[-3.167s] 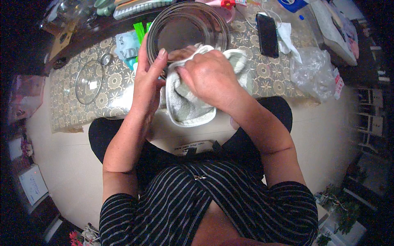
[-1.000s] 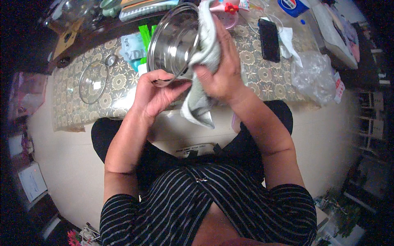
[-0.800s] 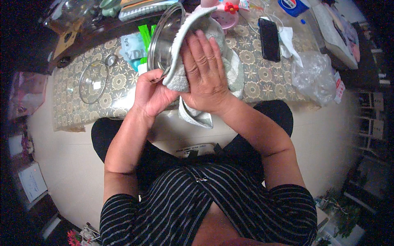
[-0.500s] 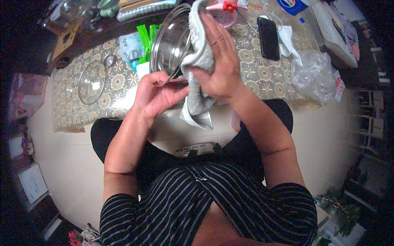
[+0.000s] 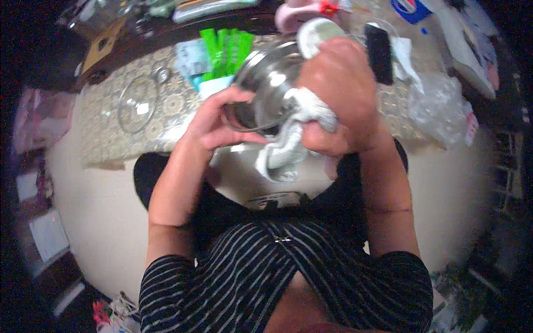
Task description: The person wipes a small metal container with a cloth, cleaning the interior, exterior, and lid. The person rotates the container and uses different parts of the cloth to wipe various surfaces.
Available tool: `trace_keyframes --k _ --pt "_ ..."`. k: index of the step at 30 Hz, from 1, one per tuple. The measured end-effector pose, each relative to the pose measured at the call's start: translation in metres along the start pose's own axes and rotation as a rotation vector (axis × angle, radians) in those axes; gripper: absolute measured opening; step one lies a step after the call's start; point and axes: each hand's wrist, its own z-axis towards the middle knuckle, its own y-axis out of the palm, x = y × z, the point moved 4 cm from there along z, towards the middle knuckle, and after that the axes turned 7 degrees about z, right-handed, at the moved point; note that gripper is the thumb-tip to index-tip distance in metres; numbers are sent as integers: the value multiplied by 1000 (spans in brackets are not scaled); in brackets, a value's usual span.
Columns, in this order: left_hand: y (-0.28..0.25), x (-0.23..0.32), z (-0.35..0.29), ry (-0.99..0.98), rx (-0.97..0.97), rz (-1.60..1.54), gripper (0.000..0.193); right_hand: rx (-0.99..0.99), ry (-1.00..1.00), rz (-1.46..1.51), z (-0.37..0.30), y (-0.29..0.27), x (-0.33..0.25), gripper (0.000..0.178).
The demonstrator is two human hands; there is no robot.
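A shiny stainless-steel pot (image 5: 266,86) is held tilted in the air over the near edge of the table, its inside facing me and to the right. My left hand (image 5: 214,122) grips the near left of its rim, thumb and fingers around a part that may be a handle. My right hand (image 5: 347,94), blurred by motion, is closed around a pale grey-white towel (image 5: 280,158) at the pot's right side. One end of the towel sticks out above the fist; the other hangs below the pot. Where the towel meets the rim is partly hidden by my right hand.
On the patterned tablecloth (image 5: 94,133) lies a round glass lid (image 5: 136,108) at left. Green packets (image 5: 225,50) stand behind the pot. To the right are a black phone (image 5: 378,53), a white tissue (image 5: 405,58) and a clear plastic bag (image 5: 438,105). A pink container (image 5: 291,19) sits beyond.
My right hand has gone from flat against the towel to a fist around it, moving rightward. The pot has come nearer and turned its opening more toward me. The whole view has shifted slightly.
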Motion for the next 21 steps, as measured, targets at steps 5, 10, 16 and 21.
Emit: trace_keyframes --k 5,10,16,21 --pt "6 -2 9 -40 -297 -110 54 5 35 39 1 2 6 29" --pt "-11 7 33 435 144 389 67 148 103 127 -8 -6 25 28" --pt "23 32 -9 1055 -26 1086 29 45 218 181 -14 -7 35 30" --pt "22 24 -22 810 -103 1007 20 79 305 292 -15 2 37 30"
